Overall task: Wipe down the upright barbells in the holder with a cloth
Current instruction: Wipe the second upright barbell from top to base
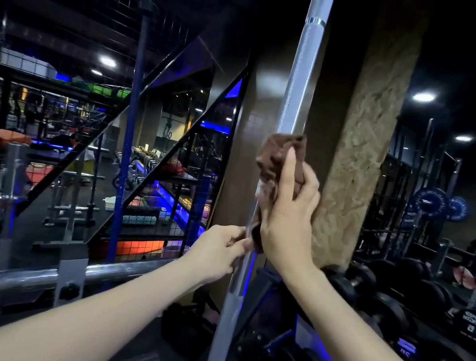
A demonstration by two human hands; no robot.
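One upright silver steel barbell (296, 76) stands before you — knurled above the cloth, leaning slightly, running from top to bottom of the view. Your right hand (288, 213) clamps one brown crumpled cloth (281, 158) around its shaft at mid-height. Just below the cloth, your left hand (222, 250) pinches the cloth's hanging lower end beside the bar. Right of the barbell, two blue weight plates (429, 202) hang on a rack; their lettering is unreadable. Lower right, one black plate (474, 324) reads "15" — seen upside down.
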